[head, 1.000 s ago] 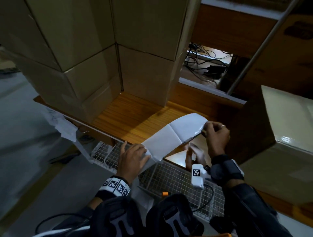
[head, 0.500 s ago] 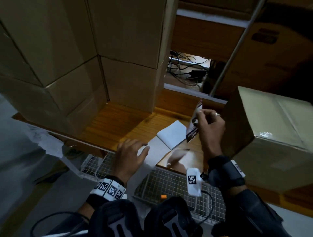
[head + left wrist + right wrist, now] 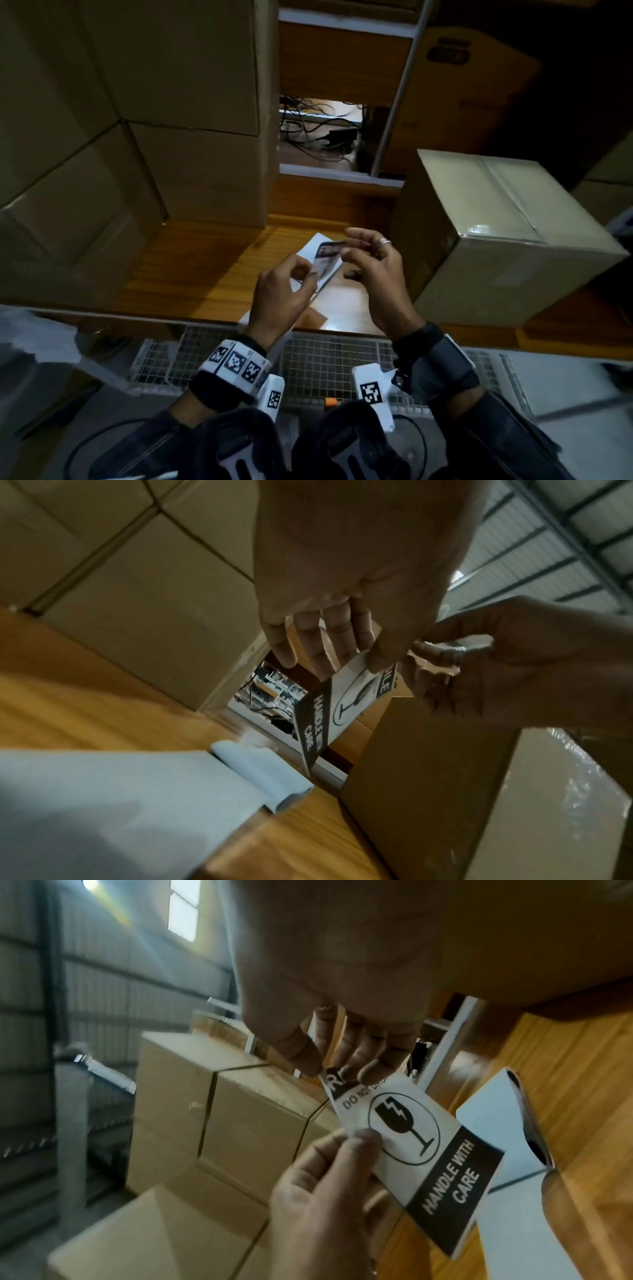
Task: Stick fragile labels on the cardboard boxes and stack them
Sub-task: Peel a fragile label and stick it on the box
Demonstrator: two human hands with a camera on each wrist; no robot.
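A fragile label (image 3: 327,262) printed "HANDLE WITH CARE" (image 3: 428,1150) hangs in the air over the wooden table, held between both hands. My right hand (image 3: 346,246) pinches its top corner (image 3: 339,1073) between thumb and fingertips. My left hand (image 3: 310,274) pinches its side edge, thumb on the printed face (image 3: 363,1139). In the left wrist view the label (image 3: 342,704) hangs below my left fingers (image 3: 325,653). A taped cardboard box (image 3: 496,240) stands on the table just right of my hands. The white label strip (image 3: 137,791) lies on the table below.
Stacked cardboard boxes (image 3: 171,137) fill the left and back of the wooden table (image 3: 205,267). A gap behind shows cables (image 3: 318,133). A wire mesh tray (image 3: 329,356) runs along the near table edge. More boxes (image 3: 222,1110) stand beyond.
My right hand has pulled the label off the white strip and lifted it. My left hand has left the strip and come up to pinch the label. The strip now lies on the table.
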